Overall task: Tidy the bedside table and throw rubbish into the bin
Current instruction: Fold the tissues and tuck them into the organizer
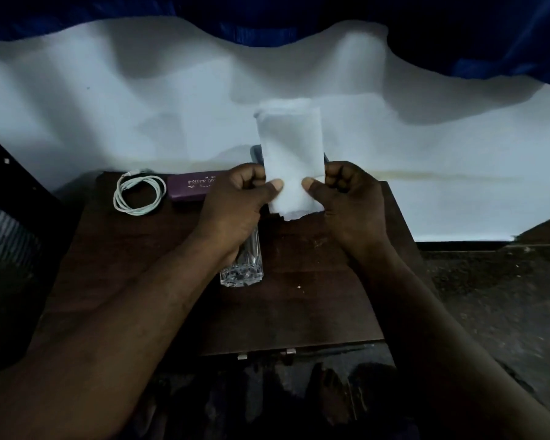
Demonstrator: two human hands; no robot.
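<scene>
Two bare forearms (124, 312) reach in from the near edge, over a dark wooden bedside table (315, 296). Above the middle of the table, the left hand (235, 198) and right hand (350, 198) hold a white paper tissue (291, 154) between them, upright and facing the camera.

Each hand pinches one lower side edge. The thumbs (275, 185) press flat on the near face and the curled fingers sit behind it. The thumb tips point toward each other, close but apart. Most of the tissue rises above the fingers, and a torn lower edge hangs just below them. This two-handed hold suggests the tissue is being folded or gathered up as rubbish. No bin is in view.

A clear glass (242, 268) lies on its side on the table, partly under the left wrist. At the far left is a coiled white cable (139, 193), with a purple box (188, 188) just to its right. A dark object (256, 155) shows behind the tissue, too hidden to identify. A rumpled white sheet (140, 106) fills the far side.
</scene>
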